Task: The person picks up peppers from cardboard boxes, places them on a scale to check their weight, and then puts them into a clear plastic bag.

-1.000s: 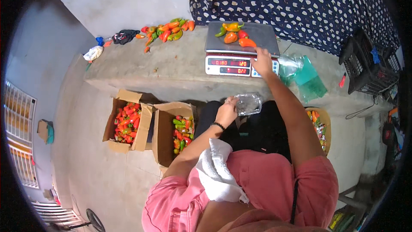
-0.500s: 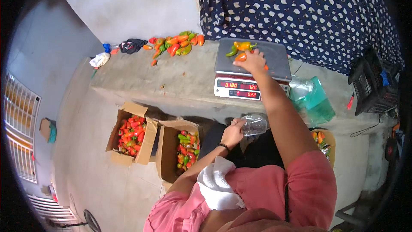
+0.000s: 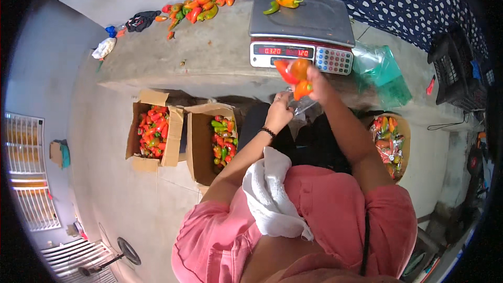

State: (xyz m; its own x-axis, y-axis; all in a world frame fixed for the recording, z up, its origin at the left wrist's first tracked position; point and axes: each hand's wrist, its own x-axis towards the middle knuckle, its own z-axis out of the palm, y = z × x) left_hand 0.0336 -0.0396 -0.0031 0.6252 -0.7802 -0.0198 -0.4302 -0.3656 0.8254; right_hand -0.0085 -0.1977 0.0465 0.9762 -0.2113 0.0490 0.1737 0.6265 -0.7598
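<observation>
Several red and orange peppers (image 3: 293, 73) are gripped in my right hand (image 3: 318, 86), just in front of the digital scale (image 3: 301, 18). Below them, my left hand (image 3: 279, 111) is closed on a clear plastic bag (image 3: 304, 106), which is partly hidden behind the right hand and the peppers. On the scale's grey pan lie a yellow pepper (image 3: 288, 1) and a green pepper (image 3: 271, 8). The scale's red display is lit.
A pepper pile (image 3: 196, 8) lies left on the ledge (image 3: 220, 47). Below stand two cardboard boxes of peppers (image 3: 152, 131) (image 3: 199, 147). Bagged peppers (image 3: 386, 144) fill a container at right. Green plastic bags (image 3: 385, 73) and a black crate (image 3: 456, 81) sit right of the scale.
My right hand has lifted peppers off the pan and drawn them toward me, over the clear bag. My left hand keeps hold of the bag. The whole view has tilted downward.
</observation>
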